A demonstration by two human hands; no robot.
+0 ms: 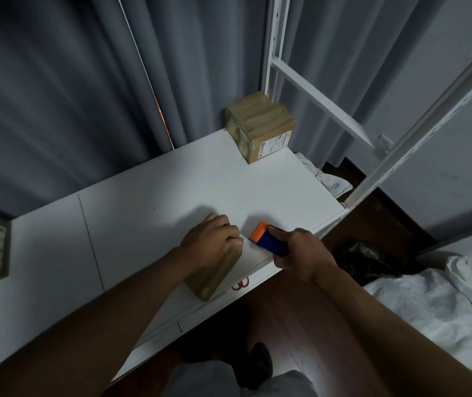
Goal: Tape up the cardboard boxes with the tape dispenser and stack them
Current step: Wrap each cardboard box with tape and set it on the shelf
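Fingers of the left hand (211,242) curl over a small brown cardboard box (214,272) near the white table (149,202) front edge; right hand (300,253) grips the blue-and-orange tape dispenser (269,239) just beside it.

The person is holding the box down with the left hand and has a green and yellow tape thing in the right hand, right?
Almost. The tape dispenser is orange and blue, not green and yellow, as the head view shows. The rest holds: the left hand holds the box down on the white table, and the right hand grips the dispenser.
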